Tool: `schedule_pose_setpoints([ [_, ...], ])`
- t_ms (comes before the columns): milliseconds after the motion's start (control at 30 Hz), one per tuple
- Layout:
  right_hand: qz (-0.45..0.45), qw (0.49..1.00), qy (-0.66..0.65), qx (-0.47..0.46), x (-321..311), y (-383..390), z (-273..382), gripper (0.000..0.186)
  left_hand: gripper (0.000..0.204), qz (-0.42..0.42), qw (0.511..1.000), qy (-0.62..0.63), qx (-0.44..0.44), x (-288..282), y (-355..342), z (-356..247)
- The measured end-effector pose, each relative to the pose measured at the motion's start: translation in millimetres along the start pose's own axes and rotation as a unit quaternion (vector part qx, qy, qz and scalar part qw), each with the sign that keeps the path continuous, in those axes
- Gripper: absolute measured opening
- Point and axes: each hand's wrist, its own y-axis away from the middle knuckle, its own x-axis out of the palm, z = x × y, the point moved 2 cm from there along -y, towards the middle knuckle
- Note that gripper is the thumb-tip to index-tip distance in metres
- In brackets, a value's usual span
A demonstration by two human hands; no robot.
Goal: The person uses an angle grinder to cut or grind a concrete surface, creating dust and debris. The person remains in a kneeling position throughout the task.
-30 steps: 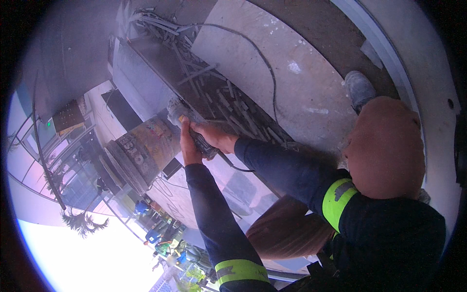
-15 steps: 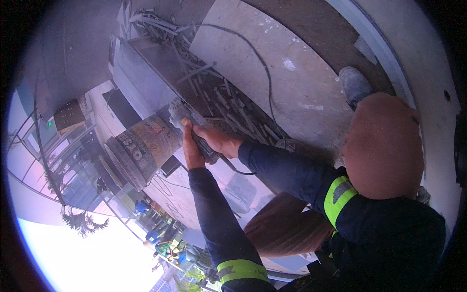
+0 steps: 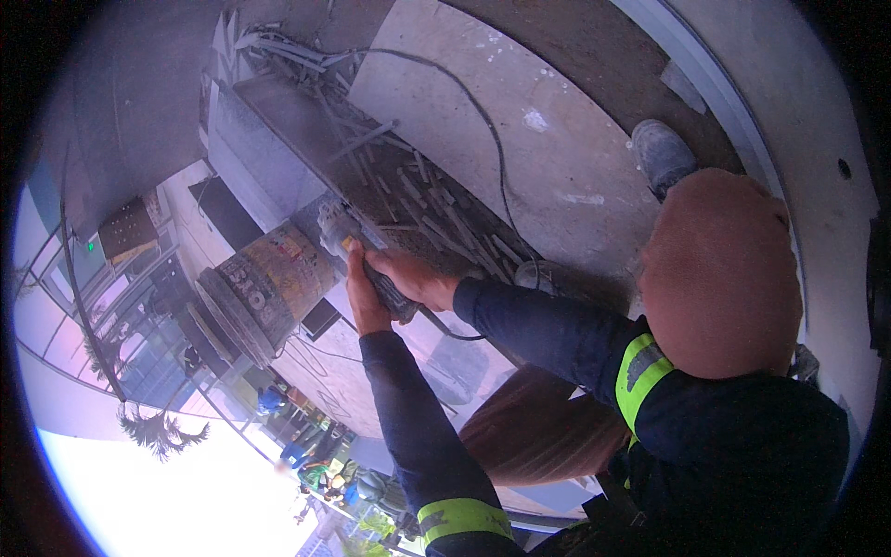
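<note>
Both of my hands are wrapped around a dusty angle grinder (image 3: 393, 299). My left hand (image 3: 365, 290) is closed near its head, thumb stretched along the body. Across from it, my right hand (image 3: 415, 277) grips the body from the other side. The grinder's head touches or lies very close to the edge of a pale grey slab (image 3: 255, 153); dust and the head hide the exact contact. A dark cord (image 3: 455, 332) trails from the tool's rear. Just beside the head stands a paint-stained bucket (image 3: 278, 278).
Many thin cut strips (image 3: 418, 204) lie heaped below the slab. A broad dusty board (image 3: 492, 111) is on the ground, with a cable (image 3: 483, 121) across it. My shoe (image 3: 664, 153) is by its edge. Several people (image 3: 325, 473) are in the distance.
The whole view has shifted slightly left. The grinder has moved only a little against the slab, and both hands keep the same grip.
</note>
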Motion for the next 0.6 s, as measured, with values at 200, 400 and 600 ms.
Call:
schedule_pose_setpoints([
  [200, 0.005, 1.0, 0.008, -0.002, 0.4, -8.2, -1.7, 0.049, 0.055, -0.014, 1.0, -0.016, 0.018, -4.5, -5.2, -3.8],
  [400, -0.004, 1.0, -0.014, 0.011, 3.5, -12.4, 7.3, 0.05, 0.046, -0.001, 1.0, 0.005, 0.01, 4.0, -12.7, -11.2],
  [600, 0.017, 0.999, -0.029, 0.023, 6.9, -34.3, 12.9, 0.053, 0.044, -0.003, 1.0, 0.009, 0.011, 1.6, -29.6, -20.0],
])
